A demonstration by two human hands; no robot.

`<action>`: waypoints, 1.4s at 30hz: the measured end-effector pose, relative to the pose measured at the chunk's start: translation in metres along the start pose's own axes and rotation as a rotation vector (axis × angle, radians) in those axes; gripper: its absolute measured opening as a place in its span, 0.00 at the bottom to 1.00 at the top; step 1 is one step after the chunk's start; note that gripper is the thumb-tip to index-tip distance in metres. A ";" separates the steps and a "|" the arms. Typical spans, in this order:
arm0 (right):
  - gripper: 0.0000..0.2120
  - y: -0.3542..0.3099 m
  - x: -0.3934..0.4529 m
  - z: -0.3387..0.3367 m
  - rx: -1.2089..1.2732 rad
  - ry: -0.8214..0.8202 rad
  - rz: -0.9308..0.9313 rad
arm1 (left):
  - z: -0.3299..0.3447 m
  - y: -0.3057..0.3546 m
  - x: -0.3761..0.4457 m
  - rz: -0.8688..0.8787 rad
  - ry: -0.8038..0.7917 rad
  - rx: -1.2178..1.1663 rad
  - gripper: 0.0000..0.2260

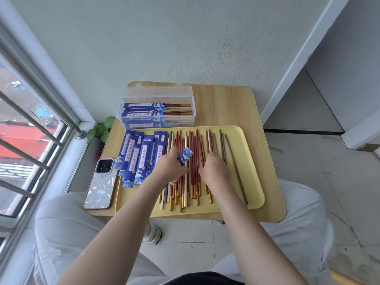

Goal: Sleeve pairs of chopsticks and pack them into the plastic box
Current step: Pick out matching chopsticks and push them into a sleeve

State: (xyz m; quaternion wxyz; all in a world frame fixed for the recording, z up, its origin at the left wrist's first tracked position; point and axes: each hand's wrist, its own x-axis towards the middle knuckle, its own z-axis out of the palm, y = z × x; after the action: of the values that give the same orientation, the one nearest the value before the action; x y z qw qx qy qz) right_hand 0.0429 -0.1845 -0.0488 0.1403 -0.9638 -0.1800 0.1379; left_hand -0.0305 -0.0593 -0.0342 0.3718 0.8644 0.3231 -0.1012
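- On the blue paper sleeves (141,159) lying on the tray I read vertical white-panel characters: 欢迎光临.
- The sleeved pairs in the plastic box (156,114) carry the same panel, too small for me to read.

Small wooden table (236,103) bears yellow tray (250,161), clear plastic box (131,118), phone (100,184).

Loose red, white and dark chopsticks (193,167) lie side by side on the yellow tray, beside a fan of empty blue paper sleeves (135,159). Behind the tray, the clear plastic box (156,112) stands open, holding stacked sleeved pairs (156,109) lying lengthwise.
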 end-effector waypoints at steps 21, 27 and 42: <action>0.33 0.004 0.008 -0.044 0.507 -0.090 0.010 | 0.004 -0.006 -0.005 0.019 0.190 -0.057 0.08; 0.15 -0.003 0.005 -0.070 0.769 -0.130 -0.144 | 0.002 -0.004 -0.007 0.000 0.158 -0.121 0.11; 0.14 -0.017 0.006 -0.073 0.919 0.327 -0.234 | 0.000 -0.012 -0.006 0.028 0.092 -0.023 0.10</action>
State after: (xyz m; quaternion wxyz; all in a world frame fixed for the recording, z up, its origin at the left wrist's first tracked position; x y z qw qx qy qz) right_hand 0.0660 -0.1828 0.0224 0.5913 -0.7846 -0.1834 0.0332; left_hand -0.0429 -0.0564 -0.0385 0.3681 0.8682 0.3287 -0.0524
